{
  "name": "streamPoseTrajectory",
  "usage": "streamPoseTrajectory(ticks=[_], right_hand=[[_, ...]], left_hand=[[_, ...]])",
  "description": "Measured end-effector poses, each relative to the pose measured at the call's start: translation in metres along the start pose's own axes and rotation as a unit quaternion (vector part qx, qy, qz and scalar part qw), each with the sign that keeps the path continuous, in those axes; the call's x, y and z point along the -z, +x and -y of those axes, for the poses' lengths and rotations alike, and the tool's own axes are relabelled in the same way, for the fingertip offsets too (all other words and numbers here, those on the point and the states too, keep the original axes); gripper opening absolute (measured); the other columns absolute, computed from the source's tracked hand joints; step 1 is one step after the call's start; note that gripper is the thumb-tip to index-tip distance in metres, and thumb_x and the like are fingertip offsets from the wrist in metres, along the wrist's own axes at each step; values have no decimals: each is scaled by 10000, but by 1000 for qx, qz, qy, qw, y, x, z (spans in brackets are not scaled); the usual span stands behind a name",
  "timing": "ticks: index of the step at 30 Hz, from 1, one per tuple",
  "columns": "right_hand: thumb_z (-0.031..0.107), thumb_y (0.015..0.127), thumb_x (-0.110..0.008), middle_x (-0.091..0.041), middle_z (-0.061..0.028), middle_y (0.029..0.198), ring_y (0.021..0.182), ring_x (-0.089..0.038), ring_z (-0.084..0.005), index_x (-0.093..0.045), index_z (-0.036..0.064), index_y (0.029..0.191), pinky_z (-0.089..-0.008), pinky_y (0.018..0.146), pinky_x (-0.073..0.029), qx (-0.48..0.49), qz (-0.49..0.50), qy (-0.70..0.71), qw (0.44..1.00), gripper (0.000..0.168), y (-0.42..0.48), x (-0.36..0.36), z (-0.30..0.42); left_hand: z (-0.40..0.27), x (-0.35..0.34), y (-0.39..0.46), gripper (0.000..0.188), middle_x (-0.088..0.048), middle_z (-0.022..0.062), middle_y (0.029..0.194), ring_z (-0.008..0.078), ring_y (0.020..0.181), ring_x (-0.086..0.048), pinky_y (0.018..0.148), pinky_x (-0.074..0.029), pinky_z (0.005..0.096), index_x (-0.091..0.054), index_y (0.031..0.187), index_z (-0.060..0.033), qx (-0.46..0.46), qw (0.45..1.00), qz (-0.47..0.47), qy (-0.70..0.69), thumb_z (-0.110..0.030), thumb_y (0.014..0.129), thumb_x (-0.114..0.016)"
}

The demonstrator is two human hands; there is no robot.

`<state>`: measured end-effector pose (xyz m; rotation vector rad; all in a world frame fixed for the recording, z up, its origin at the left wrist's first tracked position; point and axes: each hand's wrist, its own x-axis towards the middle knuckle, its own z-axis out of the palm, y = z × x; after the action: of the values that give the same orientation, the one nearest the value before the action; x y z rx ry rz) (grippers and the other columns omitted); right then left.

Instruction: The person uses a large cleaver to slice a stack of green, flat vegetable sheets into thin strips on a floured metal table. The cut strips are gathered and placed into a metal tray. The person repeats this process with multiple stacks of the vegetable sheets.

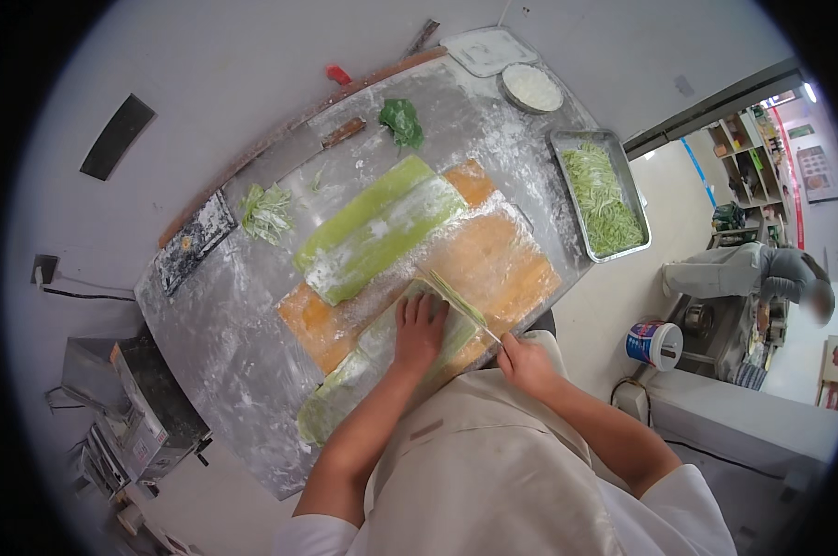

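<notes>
My left hand (420, 330) presses flat, fingers slightly apart, on a floured sheet of folded green dough (349, 382). At the dough's right end, my right hand (527, 363) grips a knife (490, 332), whose blade is seen nearly edge-on. Thin green strips (454, 295) lie along the blade's far side. Beneath the dough is a flour-dusted wooden cutting board (509, 257). A second long green dough sheet (384, 229) lies across the board's far edge.
On the floured metal table (231, 333) are a tray of cut green noodles (600, 198), a bowl of flour (531, 88), a green leafy bunch (401, 123) and loose noodles (266, 213). A machine (151, 410) stands left. Another person (746, 271) bends over a bench at right, near a bucket (654, 345).
</notes>
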<state>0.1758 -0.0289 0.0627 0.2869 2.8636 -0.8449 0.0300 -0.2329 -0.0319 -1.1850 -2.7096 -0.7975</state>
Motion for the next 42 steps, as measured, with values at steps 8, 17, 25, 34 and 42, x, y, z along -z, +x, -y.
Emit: streamPoseTrajectory(ticks=[8, 17, 25, 34, 42], right_hand=[[202, 993, -577, -687, -240, 788, 721, -691, -449, -533, 27, 1026, -572, 651, -551, -37, 74, -27, 996, 184, -19, 8, 0], [185, 1003, -582, -673, -232, 711, 660, -668, -472, -522, 20, 1035, -589, 603, -524, -55, 51, 12, 997, 178, 11, -17, 5], [160, 983, -564, -677, -233, 756, 703, -672, -468, -525, 29, 1020, -584, 655, -532, -31, 24, 29, 999, 142, -7, 12, 8], [187, 1001, -539, -693, -236, 777, 723, -688, -458, -514, 25, 1032, -588, 662, -534, -44, 106, -3, 993, 167, -20, 23, 4], [209, 1006, -551, -689, -214, 731, 685, -686, -454, -539, 30, 1084, -586, 632, -535, -78, 90, -1, 993, 196, 15, -15, 5]], left_hand=[[5, -9, -2, 317, -560, 220, 1406, 433, 1389, -467, 1193, -319, 637, -728, 1177, -73, 7, 1000, 25, 12, -129, 880, -632], [-3, -3, 4, 354, -588, 196, 1365, 416, 1351, -508, 1180, -339, 645, -718, 1242, -94, -9, 999, 7, 34, -151, 908, -616], [-6, 5, 4, 390, -592, 182, 1358, 402, 1342, -517, 1171, -358, 619, -710, 1271, -103, -10, 999, -20, 29, -116, 891, -624], [1, -8, -3, 404, -576, 201, 1390, 426, 1367, -478, 1189, -322, 644, -706, 1239, -74, 5, 1000, 10, 9, -119, 840, -666], [-6, 0, 1, 412, -579, 191, 1376, 415, 1354, -493, 1188, -327, 636, -712, 1255, -79, 11, 1000, 12, 7, -124, 850, -654]])
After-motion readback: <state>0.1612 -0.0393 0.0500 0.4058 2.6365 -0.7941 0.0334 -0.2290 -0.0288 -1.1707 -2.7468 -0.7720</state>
